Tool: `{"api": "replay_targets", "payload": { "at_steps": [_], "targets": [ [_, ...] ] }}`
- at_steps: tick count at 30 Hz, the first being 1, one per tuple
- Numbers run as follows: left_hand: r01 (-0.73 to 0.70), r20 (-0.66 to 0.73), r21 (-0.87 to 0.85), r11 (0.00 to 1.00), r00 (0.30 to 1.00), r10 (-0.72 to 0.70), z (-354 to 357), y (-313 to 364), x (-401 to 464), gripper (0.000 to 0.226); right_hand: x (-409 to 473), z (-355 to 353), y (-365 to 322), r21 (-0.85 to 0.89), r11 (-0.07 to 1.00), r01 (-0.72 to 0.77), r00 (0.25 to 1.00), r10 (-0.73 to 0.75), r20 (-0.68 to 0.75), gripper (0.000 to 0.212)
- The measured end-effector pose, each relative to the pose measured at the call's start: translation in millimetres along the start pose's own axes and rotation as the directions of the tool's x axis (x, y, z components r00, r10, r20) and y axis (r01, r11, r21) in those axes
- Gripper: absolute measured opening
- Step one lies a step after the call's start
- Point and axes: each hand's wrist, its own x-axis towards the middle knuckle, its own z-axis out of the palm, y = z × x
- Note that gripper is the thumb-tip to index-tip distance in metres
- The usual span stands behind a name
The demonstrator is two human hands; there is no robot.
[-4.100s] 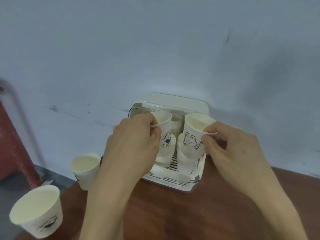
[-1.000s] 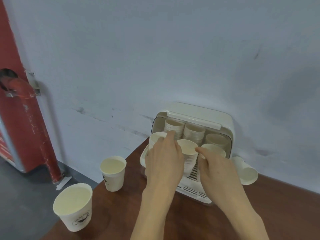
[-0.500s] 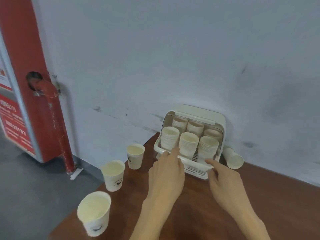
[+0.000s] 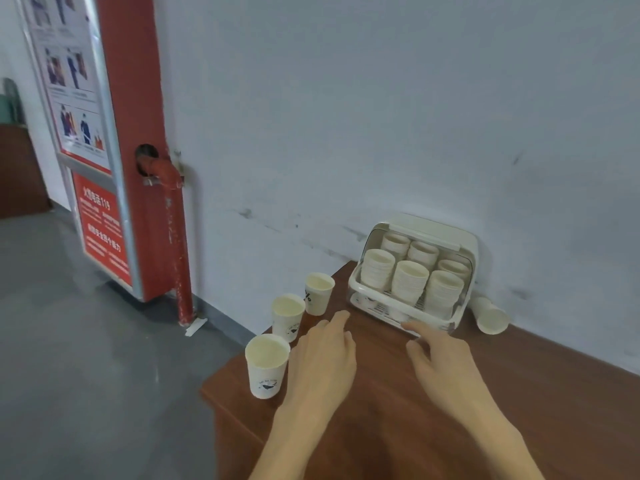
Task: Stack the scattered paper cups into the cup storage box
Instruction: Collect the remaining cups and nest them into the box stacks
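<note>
**Both hands empty; four cups outside box**

Left hand [image 4: 323, 362] and right hand [image 4: 440, 358] are hovering over the table [image 4: 398, 427], fingers relaxed, gripping nothing. Cup storage box [image 4: 464, 306] is sitting against the wall, holding six stacks [image 4: 408, 282]. Three upright cups [image 4: 287, 317] are standing left of it; one cup [image 4: 490, 317] is lying on its side to its right.

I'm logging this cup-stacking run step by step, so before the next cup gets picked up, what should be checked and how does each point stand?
1. Left hand free: ok, open, holding nothing.
2. Right hand free: ok, open, just in front of the storage box.
3. Box accessible: ok, lid raised, stacks exposed.
4. Loose cups within view: ok, nearest cup, middle cup and far cup stand upright left of the box.
5. Tipped cup right of the box: not ok, lying on its side.
6. Room left on the stacks: cannot tell.
</note>
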Motion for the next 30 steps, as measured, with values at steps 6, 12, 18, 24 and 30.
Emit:
{"api": "replay_targets", "payload": {
  "at_steps": [6,12,18,24,30],
  "targets": [
    [0.136,-0.070,0.060,0.989,0.989,-0.132,-25.9,-35.1,-23.1,0.037,14.9,25.5,-25.6,0.019,0.997,0.071,0.995,-0.073,0.074,0.035],
    [0.253,-0.023,0.187,0.949,0.967,-0.253,-33.3,-63.7,-30.3,0.032,30.8,52.1,-49.8,0.023,0.996,0.090,0.981,-0.093,0.168,0.038],
    [0.260,0.057,0.271,0.927,0.957,-0.286,-24.1,-84.7,-33.4,0.027,37.6,67.1,-60.5,0.033,0.994,0.101,0.974,-0.105,0.200,0.040],
    [0.258,0.064,0.260,0.930,0.957,-0.284,-16.3,-94.3,-33.0,0.023,42.9,76.6,-62.7,0.020,0.994,0.107,0.970,-0.109,0.219,0.040],
    [0.253,0.047,0.248,0.935,0.961,-0.273,-15.2,-100.1,-29.1,0.020,51.6,88.3,-67.6,0.005,0.992,0.126,0.964,-0.124,0.237,0.041]
  ]
}}
